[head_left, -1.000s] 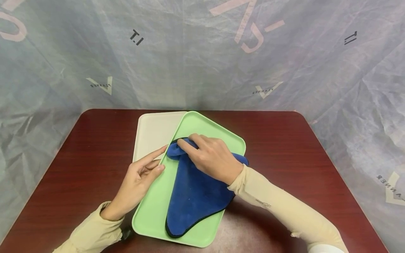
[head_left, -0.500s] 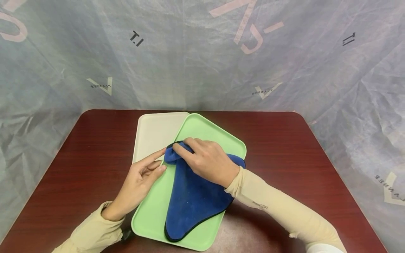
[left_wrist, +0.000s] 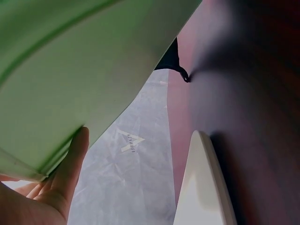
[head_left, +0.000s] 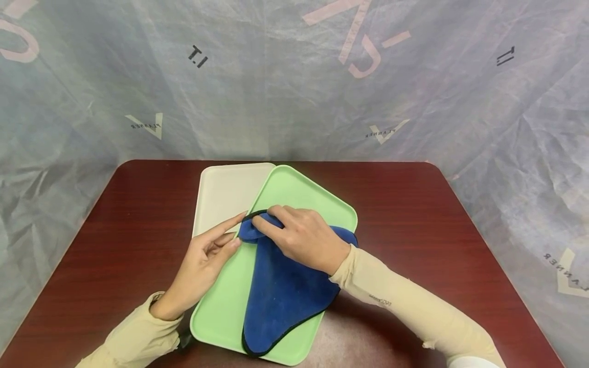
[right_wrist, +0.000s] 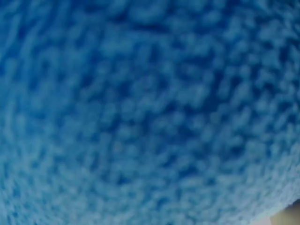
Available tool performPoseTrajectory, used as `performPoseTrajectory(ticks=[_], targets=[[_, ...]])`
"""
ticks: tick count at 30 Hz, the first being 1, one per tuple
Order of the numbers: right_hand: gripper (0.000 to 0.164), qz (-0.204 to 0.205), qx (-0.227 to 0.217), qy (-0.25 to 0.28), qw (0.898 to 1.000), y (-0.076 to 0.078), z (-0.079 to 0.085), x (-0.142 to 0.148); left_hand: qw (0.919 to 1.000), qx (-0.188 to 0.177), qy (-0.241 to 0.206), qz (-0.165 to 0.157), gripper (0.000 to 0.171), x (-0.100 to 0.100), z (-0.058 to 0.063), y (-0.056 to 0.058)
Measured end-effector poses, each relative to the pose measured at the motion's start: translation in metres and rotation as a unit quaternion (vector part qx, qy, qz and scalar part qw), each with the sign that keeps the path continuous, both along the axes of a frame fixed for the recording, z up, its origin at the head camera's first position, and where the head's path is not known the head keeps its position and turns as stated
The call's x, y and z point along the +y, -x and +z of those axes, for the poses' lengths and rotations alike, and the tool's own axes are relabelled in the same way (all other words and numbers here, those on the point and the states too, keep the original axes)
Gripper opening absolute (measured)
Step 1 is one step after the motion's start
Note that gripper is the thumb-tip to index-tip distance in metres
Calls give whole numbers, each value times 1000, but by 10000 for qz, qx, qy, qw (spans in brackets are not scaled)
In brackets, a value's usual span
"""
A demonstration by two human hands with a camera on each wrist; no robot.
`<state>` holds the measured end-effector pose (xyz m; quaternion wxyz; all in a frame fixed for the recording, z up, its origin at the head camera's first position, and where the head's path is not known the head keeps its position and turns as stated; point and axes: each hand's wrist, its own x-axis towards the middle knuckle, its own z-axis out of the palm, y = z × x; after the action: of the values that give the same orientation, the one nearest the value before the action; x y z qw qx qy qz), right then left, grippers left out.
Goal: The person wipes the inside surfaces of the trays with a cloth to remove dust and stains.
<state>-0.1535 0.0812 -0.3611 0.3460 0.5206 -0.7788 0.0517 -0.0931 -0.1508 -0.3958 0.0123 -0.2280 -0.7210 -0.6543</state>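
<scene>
My left hand (head_left: 198,268) holds the left long edge of a green rectangular tray (head_left: 301,190), thumb at the rim. In the left wrist view the tray's underside (left_wrist: 89,89) is raised off the table, with my fingers against it. My right hand (head_left: 307,237) grips a bunched part of a blue cloth (head_left: 285,301) with black edging, which lies over the tray's inner face. Part of this cloth hangs past the right rim. Its fuzzy pile (right_wrist: 150,112) fills the right wrist view, hiding my right fingertips there.
A white tray (head_left: 227,191) lies on the dark red table (head_left: 400,204) behind and left of the green one, partly covered by it. Grey printed sheeting (head_left: 257,87) hangs around the back and sides of the table.
My right hand and the gripped part of the cloth have moved slightly toward me across the tray. The left hand keeps nearly the same place on the rim.
</scene>
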Motion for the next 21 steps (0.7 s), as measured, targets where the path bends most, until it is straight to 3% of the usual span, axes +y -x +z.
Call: performPoseTrajectory(ticks=[21], targets=[[31, 181, -497, -311, 9981, -14, -14, 19, 9987, -164, -474, 16, 47, 2, -3, -2]])
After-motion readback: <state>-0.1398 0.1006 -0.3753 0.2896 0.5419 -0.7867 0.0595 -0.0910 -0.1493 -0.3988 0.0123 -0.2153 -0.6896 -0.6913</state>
